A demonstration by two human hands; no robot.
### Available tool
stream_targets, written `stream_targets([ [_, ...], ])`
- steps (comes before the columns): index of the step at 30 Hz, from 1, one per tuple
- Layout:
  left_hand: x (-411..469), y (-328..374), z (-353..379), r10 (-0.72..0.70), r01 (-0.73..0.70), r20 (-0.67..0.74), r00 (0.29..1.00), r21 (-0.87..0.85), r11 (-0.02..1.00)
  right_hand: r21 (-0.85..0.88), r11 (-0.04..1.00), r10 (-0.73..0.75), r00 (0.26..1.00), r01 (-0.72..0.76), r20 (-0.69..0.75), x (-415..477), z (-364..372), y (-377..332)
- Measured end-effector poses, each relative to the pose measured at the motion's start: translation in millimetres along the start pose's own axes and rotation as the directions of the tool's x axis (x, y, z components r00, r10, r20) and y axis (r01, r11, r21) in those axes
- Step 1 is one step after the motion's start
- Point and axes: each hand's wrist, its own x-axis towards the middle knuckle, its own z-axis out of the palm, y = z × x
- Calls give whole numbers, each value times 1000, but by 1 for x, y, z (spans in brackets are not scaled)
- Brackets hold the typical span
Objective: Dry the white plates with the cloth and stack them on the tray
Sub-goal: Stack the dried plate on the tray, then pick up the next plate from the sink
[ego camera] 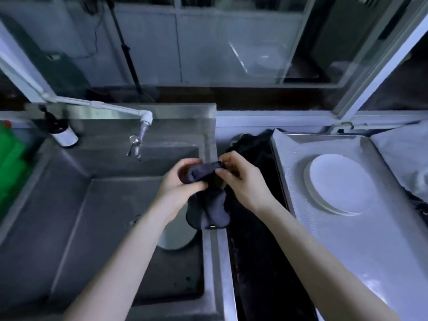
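Dark grey cloth (206, 195) hangs bunched between both hands: left hand (178, 181) grips it, right hand (240, 181) pinches its top edge. One plate (178, 238) lies flat in the sink (69, 205) directly beneath, nearer the left hand; the stacked plates (340, 184) sit rightward on the tray (324, 136).

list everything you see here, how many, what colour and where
cloth: one, dark, held above the sink's right edge
stack of plates: one stack, number unclear, white, on the tray
plate: one, pale, in the sink, partly hidden by the left arm
tray: one, metal with a pale liner, right of the sink
sink: one, grey steel, left half
tap: one, white pipe, over the sink's back
bottle: one, white with dark top, back left ledge
green thing: one, far left, unclear what
left hand: grips the cloth
right hand: pinches the cloth's top
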Motion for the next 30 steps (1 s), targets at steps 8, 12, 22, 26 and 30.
stream_targets([
  [8, -27, -7, -85, -69, 67, 9, 998, 170, 983, -108, 991, -84, 994, 76, -73, 18, 64, -71],
  [12, -38, -3, -119, -124, 90, 234, 964, 150, 985, -99, 994, -54, 991, 42, -122, 29, 76, -84],
  [22, -70, 15, -151, -130, 171, 247, 960, -154, 973, -269, 951, 119, 984, -151, -129, 50, 100, -50],
  [26, -70, 22, -151, -172, 222, 171, 970, -341, 913, -151, 973, 168, 985, -172, -37, 21, 117, -45],
  [30, -67, 25, -155, -227, 247, 98, 969, -404, 881, 322, 928, 84, 947, -188, 309, -25, 133, -46],
])
